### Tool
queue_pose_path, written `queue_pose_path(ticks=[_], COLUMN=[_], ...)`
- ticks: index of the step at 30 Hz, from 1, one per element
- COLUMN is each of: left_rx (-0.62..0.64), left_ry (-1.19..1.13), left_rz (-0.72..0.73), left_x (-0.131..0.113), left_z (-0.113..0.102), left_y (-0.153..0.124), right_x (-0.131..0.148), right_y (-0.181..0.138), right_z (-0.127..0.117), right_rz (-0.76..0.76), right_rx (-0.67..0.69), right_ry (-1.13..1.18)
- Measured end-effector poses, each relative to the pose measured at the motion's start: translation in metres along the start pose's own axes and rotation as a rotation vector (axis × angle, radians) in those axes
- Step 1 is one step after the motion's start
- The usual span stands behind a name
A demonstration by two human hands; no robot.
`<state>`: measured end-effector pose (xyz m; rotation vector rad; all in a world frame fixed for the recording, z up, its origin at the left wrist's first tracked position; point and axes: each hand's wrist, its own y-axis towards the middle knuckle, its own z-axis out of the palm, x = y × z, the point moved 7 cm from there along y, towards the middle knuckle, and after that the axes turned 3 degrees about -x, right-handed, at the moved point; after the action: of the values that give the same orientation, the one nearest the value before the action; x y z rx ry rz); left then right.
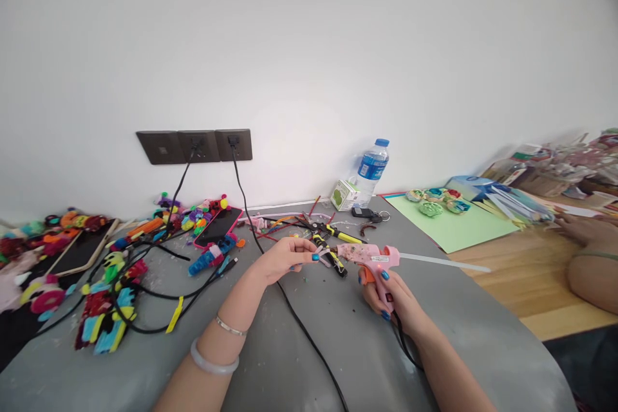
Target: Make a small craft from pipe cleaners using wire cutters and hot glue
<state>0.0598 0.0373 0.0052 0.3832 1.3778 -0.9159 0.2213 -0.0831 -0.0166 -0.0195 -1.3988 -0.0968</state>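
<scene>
Glue gun (373,258) in right hand (392,299)

We record the right hand (392,299) gripping a pink glue gun (369,257) by its handle above the grey mat (338,354), nozzle pointing left, with a glue stick (444,262) projecting from its rear. The left hand (284,257) pinches a small pale piece (322,256) just at the nozzle. A water bottle (371,170) stands against the wall beyond.

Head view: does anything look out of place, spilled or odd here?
Yes: black cables tangle over the colourful craft pieces at left, and small scraps litter the grey mat. The right hand holds a pink glue gun.
</scene>
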Motion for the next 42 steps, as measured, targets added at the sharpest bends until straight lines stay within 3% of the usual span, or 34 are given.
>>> queue_pose_path(ticks=[17, 34, 42], left_rx=[-0.025, -0.021, -0.019], left_ry=[0.026, -0.013, 0.016], left_rz=[0.031, 0.058, 0.074], left_x=[-0.004, -0.012, -0.013], left_z=[-0.001, 0.003, 0.003], left_y=[-0.001, -0.003, -0.003], right_x=[0.003, 0.000, 0.001], right_y=[-0.002, -0.002, -0.001], right_z=[-0.002, -0.003, -0.004], right_rz=[0.010, -0.010, -0.013], right_rx=[-0.049, -0.028, -0.082], right_ry=[-0.114, -0.062, -0.071])
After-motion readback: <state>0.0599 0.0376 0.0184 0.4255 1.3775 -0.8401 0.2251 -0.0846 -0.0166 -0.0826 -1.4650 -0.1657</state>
